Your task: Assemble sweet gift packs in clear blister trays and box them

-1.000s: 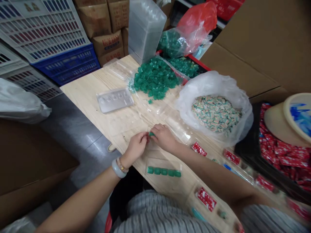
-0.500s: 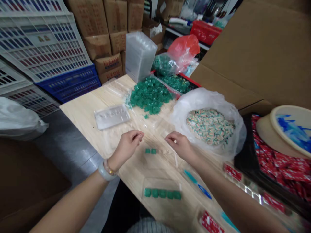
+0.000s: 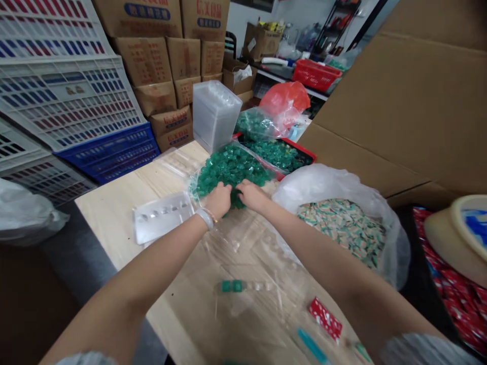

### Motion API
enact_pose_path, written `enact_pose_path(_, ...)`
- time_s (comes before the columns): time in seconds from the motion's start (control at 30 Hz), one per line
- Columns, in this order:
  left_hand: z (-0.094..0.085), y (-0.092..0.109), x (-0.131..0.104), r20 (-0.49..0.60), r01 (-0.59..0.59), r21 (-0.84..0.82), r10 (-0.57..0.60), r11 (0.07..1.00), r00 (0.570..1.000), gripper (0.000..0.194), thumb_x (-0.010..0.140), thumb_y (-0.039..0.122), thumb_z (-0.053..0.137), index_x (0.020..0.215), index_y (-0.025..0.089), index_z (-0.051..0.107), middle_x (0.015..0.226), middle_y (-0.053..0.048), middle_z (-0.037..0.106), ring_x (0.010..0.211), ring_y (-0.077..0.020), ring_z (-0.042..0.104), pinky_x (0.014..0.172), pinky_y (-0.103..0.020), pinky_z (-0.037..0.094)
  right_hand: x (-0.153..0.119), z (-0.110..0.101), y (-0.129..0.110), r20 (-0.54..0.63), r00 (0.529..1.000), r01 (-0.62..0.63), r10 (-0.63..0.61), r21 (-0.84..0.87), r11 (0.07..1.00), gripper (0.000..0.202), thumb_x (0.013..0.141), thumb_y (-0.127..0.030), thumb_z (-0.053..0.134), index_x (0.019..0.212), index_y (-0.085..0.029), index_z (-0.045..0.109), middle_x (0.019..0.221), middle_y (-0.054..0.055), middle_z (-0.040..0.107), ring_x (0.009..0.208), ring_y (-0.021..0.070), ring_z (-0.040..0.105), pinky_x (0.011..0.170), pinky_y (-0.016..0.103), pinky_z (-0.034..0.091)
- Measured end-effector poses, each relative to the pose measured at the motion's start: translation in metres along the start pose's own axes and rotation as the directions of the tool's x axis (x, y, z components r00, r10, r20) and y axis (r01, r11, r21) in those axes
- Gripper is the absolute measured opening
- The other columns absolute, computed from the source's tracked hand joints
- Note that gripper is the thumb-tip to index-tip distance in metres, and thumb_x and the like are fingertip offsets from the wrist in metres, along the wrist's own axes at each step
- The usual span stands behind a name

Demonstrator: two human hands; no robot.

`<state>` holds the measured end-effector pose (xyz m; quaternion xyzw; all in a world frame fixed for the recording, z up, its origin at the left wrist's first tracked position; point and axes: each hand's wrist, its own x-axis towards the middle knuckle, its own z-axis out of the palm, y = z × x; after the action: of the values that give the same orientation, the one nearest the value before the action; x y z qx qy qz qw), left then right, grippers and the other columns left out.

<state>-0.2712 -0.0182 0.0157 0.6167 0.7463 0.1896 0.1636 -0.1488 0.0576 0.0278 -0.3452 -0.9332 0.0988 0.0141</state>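
My left hand (image 3: 219,200) and my right hand (image 3: 251,194) reach to the near edge of a heap of green translucent cubes (image 3: 232,165). Their fingers are bent inward and pressed together among the cubes; what the fingertips hold, if anything, is hidden. Nearer to me lies a clear plastic tray (image 3: 262,286) with a row of small hollows. Two green cubes (image 3: 231,286) sit in its left end. A stack of similar trays (image 3: 163,215) lies left of the heap, beside my left wrist.
A white plastic bag (image 3: 323,180) of small striped pieces (image 3: 346,225) stands right of my right forearm. Behind the heap are a tall stack of clear trays (image 3: 215,114) and a red-rimmed tray (image 3: 304,149) of green pieces. A red packet (image 3: 325,318) and a turquoise stick (image 3: 312,345) lie close by.
Both hands have moved forward from above the tray to the green heap. The view has tilted up, so the filled tray at the front has dropped almost out of sight.
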Motion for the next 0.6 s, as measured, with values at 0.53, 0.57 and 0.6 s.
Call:
enact_pose_path(0.53, -0.028, -0.002, -0.036, 0.278, 0.354, -0.892, -0.274, 0.283, 0.921, 0.019, 0.070, -0.001, 0.048, 0.085, 0.007, 0.058, 0.065, -0.002, 0.059, 0.058, -0.0081, 0.059, 0.072, -0.028, 0.049, -0.065, -0.013, -0.011, -0.228, 0.959, -0.106, 0.171, 0.273, 0.956, 0.024, 0.074, -0.009, 0.047, 0.093, -0.014, 0.060, 0.088, 0.008, 0.057, 0.078, 0.0169, 0.055, 0.072, 0.030, 0.045)
enact_pose_path(0.57, -0.026, -0.002, -0.037, 0.252, 0.338, -0.881, -0.276, 0.331, 0.928, 0.018, 0.071, 0.001, 0.048, 0.085, 0.006, 0.059, 0.064, -0.001, 0.058, 0.055, -0.0078, 0.057, 0.070, -0.028, 0.050, -0.086, -0.009, -0.013, -0.239, 0.952, -0.088, 0.190, 0.380, 0.921, 0.021, 0.073, -0.012, 0.049, 0.091, -0.015, 0.060, 0.086, 0.006, 0.057, 0.076, 0.0155, 0.054, 0.071, 0.029, 0.045)
enact_pose_path(0.6, -0.025, -0.002, -0.040, 0.220, 0.319, -0.866, -0.279, 0.385, 0.935, 0.018, 0.072, 0.002, 0.048, 0.086, 0.006, 0.059, 0.063, -0.001, 0.058, 0.053, -0.0074, 0.056, 0.068, -0.028, 0.050, -0.109, -0.004, -0.017, -0.228, 0.951, -0.077, 0.207, 0.475, 0.877, 0.018, 0.073, -0.014, 0.051, 0.089, -0.016, 0.060, 0.083, 0.004, 0.057, 0.073, 0.0143, 0.054, 0.069, 0.028, 0.046)
